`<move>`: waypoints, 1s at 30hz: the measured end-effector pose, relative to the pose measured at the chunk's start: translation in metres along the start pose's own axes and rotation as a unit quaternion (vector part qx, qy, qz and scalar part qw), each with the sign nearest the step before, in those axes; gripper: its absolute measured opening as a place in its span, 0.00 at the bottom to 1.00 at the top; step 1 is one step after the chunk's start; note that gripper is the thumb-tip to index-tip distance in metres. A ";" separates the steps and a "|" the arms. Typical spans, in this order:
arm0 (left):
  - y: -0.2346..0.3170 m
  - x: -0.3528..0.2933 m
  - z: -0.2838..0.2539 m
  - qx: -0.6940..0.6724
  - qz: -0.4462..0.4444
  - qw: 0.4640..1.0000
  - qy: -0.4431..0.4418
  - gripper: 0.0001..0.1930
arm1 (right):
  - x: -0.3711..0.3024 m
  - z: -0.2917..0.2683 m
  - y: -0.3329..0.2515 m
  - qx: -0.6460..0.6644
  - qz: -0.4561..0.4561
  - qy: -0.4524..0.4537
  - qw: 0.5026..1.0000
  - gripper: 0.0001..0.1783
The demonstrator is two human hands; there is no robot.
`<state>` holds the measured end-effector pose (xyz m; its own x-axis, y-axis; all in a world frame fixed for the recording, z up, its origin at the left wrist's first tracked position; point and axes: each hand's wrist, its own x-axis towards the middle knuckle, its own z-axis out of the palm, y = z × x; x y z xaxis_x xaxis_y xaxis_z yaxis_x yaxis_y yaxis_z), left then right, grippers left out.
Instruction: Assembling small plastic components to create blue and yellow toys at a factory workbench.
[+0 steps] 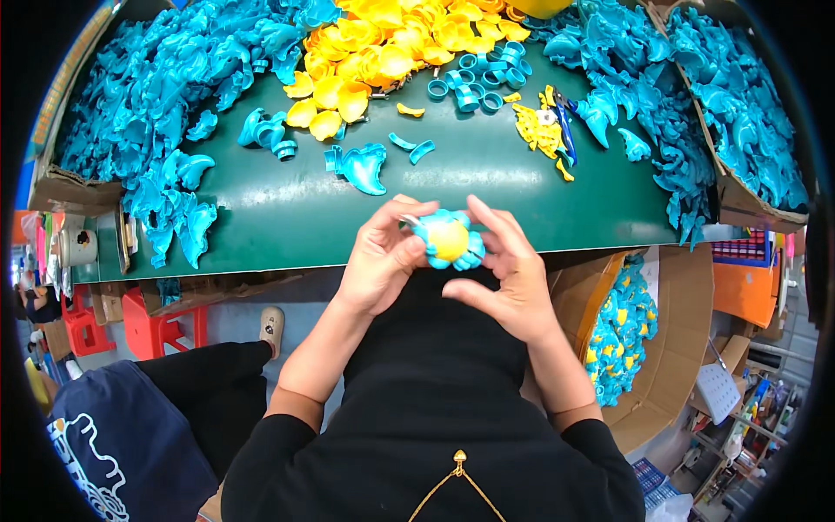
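Note:
My left hand [380, 264] pinches a small blue plastic toy part with a rounded yellow middle [450, 241] between thumb and fingers, just off the table's near edge. A thin light-coloured piece shows by the left fingertips; its kind cannot be made out. On the toy part's other side is my right hand [511, 283], its thumb and fingers spread apart. Whether its fingertips touch the part is unclear. Beyond the hands, a curved blue shell piece with a ring end [361, 167] and two blue curved strips [412, 148] lie on the green table [470, 196].
Blue shell pieces [165, 96] heap at left, yellow cups [383, 56] at the back, blue rings [474, 87] beside them. Blue-handled cutters [567, 130] lie near yellow scraps [537, 130]. A carton [670, 348] below right holds blue-and-yellow parts. Another person [139, 426] is at lower left.

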<state>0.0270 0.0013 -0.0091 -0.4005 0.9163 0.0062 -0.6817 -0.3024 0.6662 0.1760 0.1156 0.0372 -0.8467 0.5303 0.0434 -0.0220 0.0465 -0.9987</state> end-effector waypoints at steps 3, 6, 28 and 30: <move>-0.011 -0.001 -0.002 -0.029 0.013 0.999 0.024 0.21 | -0.005 0.000 0.018 0.003 -0.020 0.064 0.998 0.32; -0.014 -0.002 0.002 -0.058 0.019 0.998 0.026 0.23 | -0.004 -0.002 0.018 -0.010 -0.087 0.065 0.994 0.24; -0.021 0.026 0.010 0.489 0.136 0.857 0.085 0.14 | 0.156 -0.102 0.047 0.069 -0.114 0.153 0.979 0.16; -0.020 0.025 0.008 0.520 0.120 0.843 0.058 0.12 | 0.165 -0.108 0.056 0.088 -0.147 0.167 0.971 0.16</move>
<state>0.0357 0.0329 -0.0162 -0.5484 0.8115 0.2021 0.3107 -0.0267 0.9501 0.0921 0.2973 -0.0084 -0.5715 0.7623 0.3038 -0.3518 0.1068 -0.9299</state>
